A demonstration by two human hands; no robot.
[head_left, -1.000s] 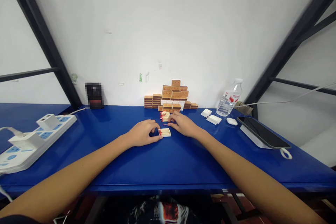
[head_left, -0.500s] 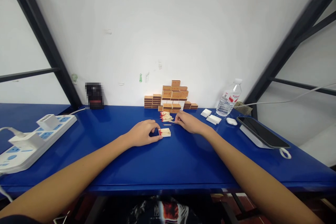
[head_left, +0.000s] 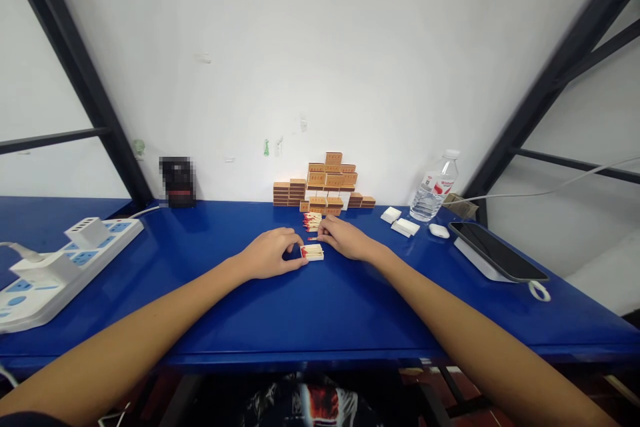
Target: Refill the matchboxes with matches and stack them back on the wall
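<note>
My left hand [head_left: 273, 255] is closed lightly around the left end of a small white matchbox tray [head_left: 313, 258], thumb in front and fingers behind. Red-headed matches lie in the tray with their heads to the left. Just behind it, my right hand [head_left: 345, 237] has its thumb and fingertips pinched on a match [head_left: 312, 239], whose head points left. A loose pile of matches [head_left: 312, 221] lies on the table past the right fingertips, partly hidden by that hand.
Matchboxes [head_left: 333, 179] are stacked against the wall, with a lower stack [head_left: 289, 193] to their left. To the right are white tray-like pieces [head_left: 405, 227], a water bottle [head_left: 433, 190], a white case [head_left: 439, 231] and a propped phone [head_left: 495, 253]. A power strip [head_left: 95, 260] lies left.
My right hand has moved left and slightly nearer, from the pile's right edge to the single match behind the tray. My left hand stays at the tray. The view has shifted slightly.
</note>
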